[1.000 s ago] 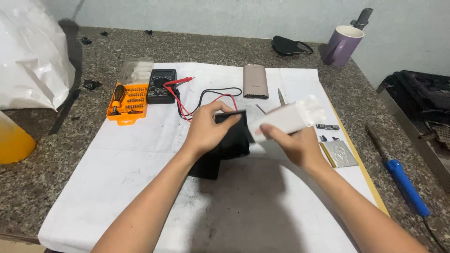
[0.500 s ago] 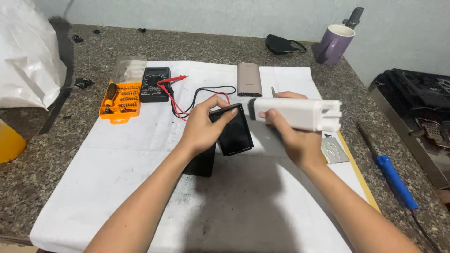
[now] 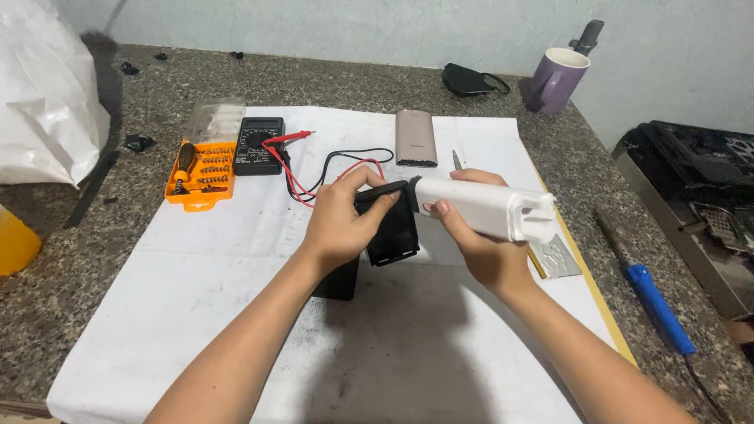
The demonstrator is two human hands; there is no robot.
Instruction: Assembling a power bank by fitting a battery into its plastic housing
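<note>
My left hand (image 3: 343, 224) grips a flat black case part (image 3: 393, 228), holding it upright by its top edge above the white paper sheet (image 3: 196, 314). My right hand (image 3: 479, 243) is wrapped around a white oblong plastic body (image 3: 491, 208) that points to the right, its left end touching the black part. Another black piece (image 3: 339, 279) lies on the paper under my left wrist, mostly hidden.
A multimeter (image 3: 258, 144) with red and black leads (image 3: 330, 169), an orange screwdriver bit set (image 3: 199, 171), a beige power bank (image 3: 415, 138), a purple mug (image 3: 556, 78), a blue-handled tool (image 3: 656, 302), a silver plate (image 3: 556, 257), a white bag (image 3: 43, 102) and a black tray (image 3: 699, 188) surround the sheet.
Both hands have lifted the black part and the white body off the paper and turned them. The white body now points right, end against the black part.
</note>
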